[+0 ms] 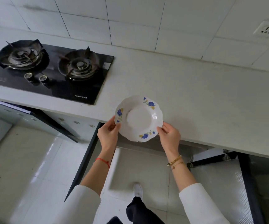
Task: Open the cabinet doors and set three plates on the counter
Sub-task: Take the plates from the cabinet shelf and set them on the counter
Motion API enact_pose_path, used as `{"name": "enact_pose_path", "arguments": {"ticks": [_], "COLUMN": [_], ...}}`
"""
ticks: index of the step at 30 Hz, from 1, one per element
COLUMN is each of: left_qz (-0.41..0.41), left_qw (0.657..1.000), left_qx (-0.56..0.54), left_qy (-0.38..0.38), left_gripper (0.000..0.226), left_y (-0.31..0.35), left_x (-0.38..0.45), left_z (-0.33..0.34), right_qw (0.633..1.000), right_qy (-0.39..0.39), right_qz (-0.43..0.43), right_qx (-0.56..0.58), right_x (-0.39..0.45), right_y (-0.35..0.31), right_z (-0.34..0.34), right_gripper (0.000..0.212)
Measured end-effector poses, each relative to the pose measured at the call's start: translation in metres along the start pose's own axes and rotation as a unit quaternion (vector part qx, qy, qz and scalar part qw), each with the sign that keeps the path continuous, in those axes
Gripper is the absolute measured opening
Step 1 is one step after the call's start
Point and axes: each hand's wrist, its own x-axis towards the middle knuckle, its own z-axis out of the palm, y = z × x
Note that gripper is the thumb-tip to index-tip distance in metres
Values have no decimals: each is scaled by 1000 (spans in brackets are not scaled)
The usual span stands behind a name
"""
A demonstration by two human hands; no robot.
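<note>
A white scalloped plate (pixel 138 118) with blue flowers on its rim hangs over the front edge of the pale counter (pixel 195 97). My left hand (pixel 108 135) pinches its left rim and my right hand (pixel 169 135) pinches its lower right rim. Below the counter two cabinet doors stand swung out: a dark-edged door (pixel 83 160) on the left and a door with a metal-lined inner face (pixel 237 175) on the right. The cabinet's inside is hidden beneath the counter and my arms.
A black two-burner gas hob (pixel 50 70) is set into the counter at the left. Another lower door (pixel 38 120) stands ajar under the hob. A tiled wall with a socket (pixel 267 29) rises behind. My foot (pixel 137 189) stands on the pale floor tiles.
</note>
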Motion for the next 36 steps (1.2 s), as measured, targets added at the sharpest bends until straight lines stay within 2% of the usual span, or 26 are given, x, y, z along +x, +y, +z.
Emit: {"name": "enact_pose_path", "arguments": {"ticks": [5,13,17,21,36], "left_qz": [13,-8,-17,-17,-61], "left_qw": [1000,1000,1000,1000,997], "left_qx": [20,22,12,21,46], "left_qy": [11,10,1,-7,-12], "left_gripper": [41,39,40,40,40], "left_y": [24,39,45,59,84], "left_x": [49,118,157,203,370], "left_z": [26,54,67,80,141], "right_qw": [1000,999,1000,999,997], "right_qy": [4,-7,-5,0,22], "right_qz": [-14,-26,-13,-4,38], "right_qx": [-7,-19,-26,-34,-70], "right_x": [61,126,163,205,355], "right_y": [-17,-31,-34,-44,-60], "right_z": [12,36,53,75,151], "right_gripper": [11,10,10,20,13]}}
